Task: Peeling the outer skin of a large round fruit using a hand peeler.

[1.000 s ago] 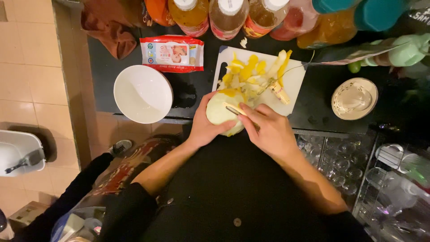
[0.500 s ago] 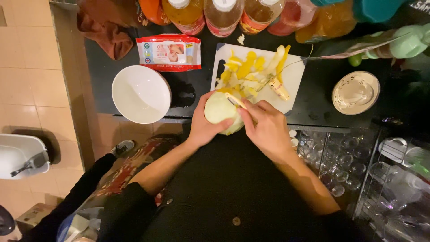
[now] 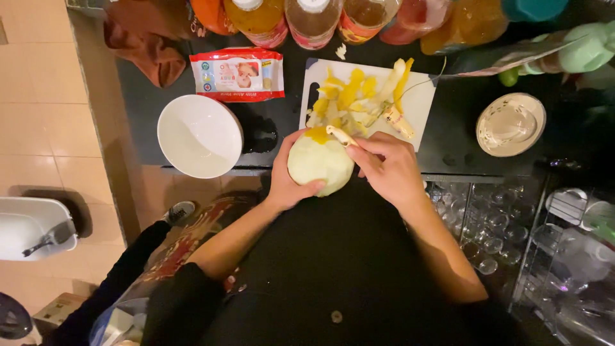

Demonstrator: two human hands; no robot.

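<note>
Pale, almost fully peeled round fruit (image 3: 319, 165) sits at the near edge of the dark counter (image 3: 461, 128), cupped in the left hand (image 3: 288, 182).

Head view: left fingers curl closed around the fruit's left and under side, thumb tip lying on its lower front. A small patch of orange rind remains on top, just past the fingertips. Right hand (image 3: 387, 170) is closed around a small peeler or knife (image 3: 341, 136); only its pale tip shows beyond the right fingers, touching the fruit's upper right edge beside the orange patch. Which tool it is cannot be told.

Just beyond the right fingers lies a white cutting board (image 3: 419, 96) carrying a heap of yellow-orange peel strips (image 3: 355, 102). Left of the left fingers, near but apart, stands an empty white bowl (image 3: 198, 136). Further beyond it lies a red and white packet of wipes (image 3: 238, 75). Well right of the right hand sits a round cream lid or saucer (image 3: 510, 124). A row of bottles (image 3: 314, 19) with orange liquids lines the far counter edge. A brown cloth (image 3: 144, 45) is bunched at the far left corner.
</note>
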